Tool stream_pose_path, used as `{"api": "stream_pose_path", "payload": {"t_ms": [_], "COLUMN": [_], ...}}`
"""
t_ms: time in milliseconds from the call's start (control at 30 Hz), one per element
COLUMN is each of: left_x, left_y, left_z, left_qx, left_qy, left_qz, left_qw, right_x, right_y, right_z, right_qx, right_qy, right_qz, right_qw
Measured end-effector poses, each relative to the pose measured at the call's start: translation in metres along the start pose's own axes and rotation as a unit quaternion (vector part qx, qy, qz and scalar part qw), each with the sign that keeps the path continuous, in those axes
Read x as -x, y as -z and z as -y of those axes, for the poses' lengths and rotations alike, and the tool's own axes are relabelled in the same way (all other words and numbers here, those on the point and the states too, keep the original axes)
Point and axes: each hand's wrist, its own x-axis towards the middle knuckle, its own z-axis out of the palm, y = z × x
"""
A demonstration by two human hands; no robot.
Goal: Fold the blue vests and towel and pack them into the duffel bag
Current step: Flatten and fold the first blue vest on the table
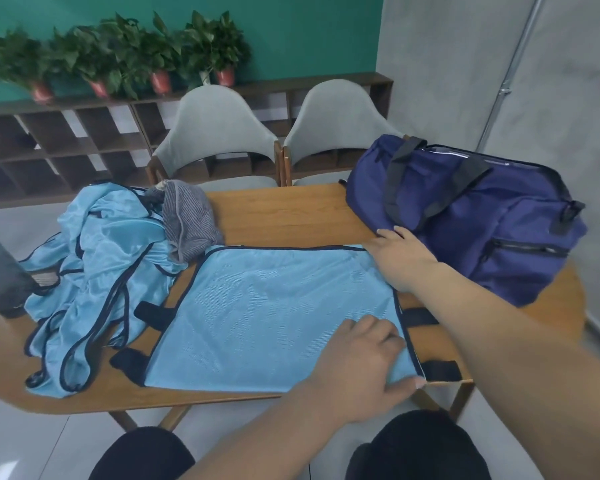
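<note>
Pinching vest (267, 313) near corner with left hand (361, 368); pressing far corner with flat right hand (400, 259), duffel bag (482, 220) just beyond

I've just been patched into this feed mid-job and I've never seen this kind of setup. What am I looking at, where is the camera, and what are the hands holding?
There is no machine here. A person is working with bare hands, and the single picture comes from a camera worn on their head, looking forward and down. On the wooden table, one flat vest in blue is spread out. The left hand pinches its near right corner. The right hand rests flat on its far right corner, beside the navy duffel bag. To the left lies a crumpled pile of vests, with a grey striped towel bunched at its far edge. The inside of the bag cannot be seen.
</note>
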Motion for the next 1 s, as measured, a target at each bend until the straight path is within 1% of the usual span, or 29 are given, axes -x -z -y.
{"api": "stream_pose_path", "payload": {"t_ms": [100, 200, 267, 333, 433, 500, 567, 633, 667, 767, 867, 933, 1000], "left_x": [0.001, 0.003, 0.005, 0.008, 0.011, 0.013, 0.010, 0.008, 0.009, 0.013, 0.019, 0.024, 0.032], "left_y": [-0.001, -0.008, -0.011, -0.015, -0.014, -0.012, -0.013, -0.014, -0.013, 0.008, 0.035, 0.050, 0.063], "left_z": [-0.015, -0.026, -0.030, -0.032, -0.036, -0.037, -0.038, -0.037, -0.037, -0.040, -0.045, -0.045, -0.042], "left_qx": [-0.081, -0.163, -0.173, -0.170, -0.127, -0.094, -0.073, -0.061, -0.031, 0.114, 0.204, 0.243, 0.276], "left_qy": [-0.003, -0.009, 0.007, 0.010, 0.017, 0.028, 0.034, 0.045, 0.054, 0.087, 0.138, 0.176, 0.212], "left_qz": [0.023, 0.016, 0.009, -0.017, -0.028, -0.029, -0.060, -0.133, -0.169, -0.228, -0.261, -0.279, -0.308], "left_qw": [0.996, 0.986, 0.985, 0.985, 0.991, 0.995, 0.995, 0.988, 0.984, 0.963, 0.933, 0.912, 0.885], "right_x": [0.001, -0.002, -0.004, -0.006, -0.006, -0.002, 0.002, 0.009, 0.012, 0.020, 0.027, 0.030, 0.032], "right_y": [0.005, 0.006, 0.006, 0.007, 0.009, 0.012, 0.017, 0.026, 0.030, 0.046, 0.062, 0.073, 0.083], "right_z": [0.003, 0.006, 0.008, 0.010, 0.009, 0.008, 0.005, -0.001, -0.004, -0.012, -0.018, -0.019, -0.015], "right_qx": [0.011, 0.020, 0.031, 0.042, 0.059, 0.046, -0.011, -0.112, -0.151, -0.219, -0.304, -0.372, -0.442], "right_qy": [-0.012, -0.028, -0.038, -0.050, -0.075, -0.083, -0.101, -0.139, -0.152, -0.174, -0.193, -0.206, -0.220], "right_qz": [-0.020, -0.040, -0.058, -0.071, -0.084, -0.088, -0.085, -0.078, -0.082, -0.099, -0.101, -0.101, -0.106], "right_qw": [1.000, 0.999, 0.997, 0.995, 0.992, 0.992, 0.991, 0.981, 0.973, 0.955, 0.927, 0.900, 0.863]}}
